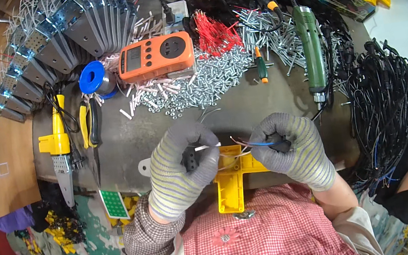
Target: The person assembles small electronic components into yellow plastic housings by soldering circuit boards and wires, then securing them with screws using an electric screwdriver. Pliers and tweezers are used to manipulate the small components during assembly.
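Hands: left hand (181, 166) grips black connector (190, 159), right hand (292, 148) pinches wires (249, 144) over yellow plastic part (232, 184).

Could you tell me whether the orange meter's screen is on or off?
Cannot tell. The orange meter lies face up behind the screw pile, but its grey screen is too small to show any reading.

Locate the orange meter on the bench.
Head view, upper centre: the orange meter lies on the bench, right of the blue solder spool, left of the red wire bundle.
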